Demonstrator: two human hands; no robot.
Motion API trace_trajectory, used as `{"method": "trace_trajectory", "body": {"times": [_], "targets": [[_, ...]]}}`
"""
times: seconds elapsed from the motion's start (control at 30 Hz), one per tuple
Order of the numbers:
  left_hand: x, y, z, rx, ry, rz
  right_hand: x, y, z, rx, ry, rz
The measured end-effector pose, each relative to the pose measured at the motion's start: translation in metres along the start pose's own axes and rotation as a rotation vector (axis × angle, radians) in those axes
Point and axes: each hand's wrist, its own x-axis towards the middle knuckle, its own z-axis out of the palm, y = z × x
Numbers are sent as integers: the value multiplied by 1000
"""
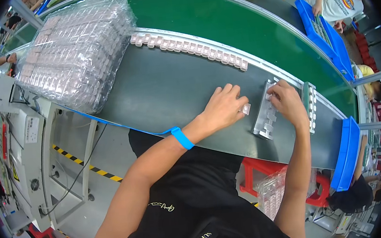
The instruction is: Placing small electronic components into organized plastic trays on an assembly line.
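My left hand (225, 108) is closed over the dark bench top, with a small clear plastic piece (246, 109) pinched at its fingertips. A blue band circles that wrist. To its right, a narrow metal fixture (260, 123) lies on the bench with several small pale parts along it. My right hand (288, 103) reaches over the fixture's far end, fingers bent and pressed together there. What those fingers grip, if anything, is mostly hidden. Beside this hand, a green strip (312, 107) carries white pieces along its right edge.
Small pinkish clear pieces (188, 48) stand in a row along the bench's far edge. Film-wrapped clear trays (78, 51) are stacked at the left. Beyond runs a green conveyor (217, 15). A blue bin (346, 154) sits at the right end. Other people work across the line.
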Motion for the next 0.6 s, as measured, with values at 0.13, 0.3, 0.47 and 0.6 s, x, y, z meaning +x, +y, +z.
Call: {"method": "trace_trajectory", "body": {"times": [0.13,0.3,0.47,0.6], "targets": [[-3,-6,-8,0,-2,-23,5,-29,2,157,48,-9],[-7,-17,-24,35,14,-90,14,-41,37,116,-29,-101],[-9,-18,-24,72,-3,-130,24,-48,60,203,-19,-65],[-10,-15,-23,84,-12,-145,18,-57,55,174,-12,2]]}}
